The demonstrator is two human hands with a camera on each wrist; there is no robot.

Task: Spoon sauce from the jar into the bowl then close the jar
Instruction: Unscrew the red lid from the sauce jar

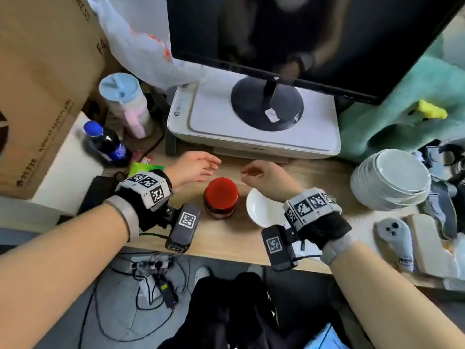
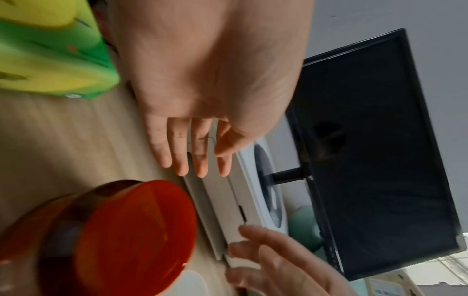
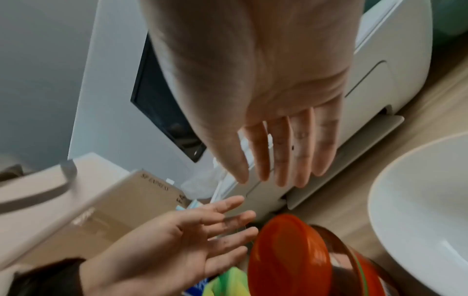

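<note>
Both hands, left hand (image 1: pixel 195 166) and right hand (image 1: pixel 264 173), hover open and empty beyond the jar (image 1: pixel 221 199); its smooth red lid (image 2: pixel 136 236) looks slippery, so the grip belongs around the rim.

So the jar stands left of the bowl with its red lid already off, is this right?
Not quite: the red lid is on the jar, as the head view shows. The jar does stand left of the bowl.

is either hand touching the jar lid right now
No, the left hand and right hand hover open beyond the red lid, clear of it.
</note>
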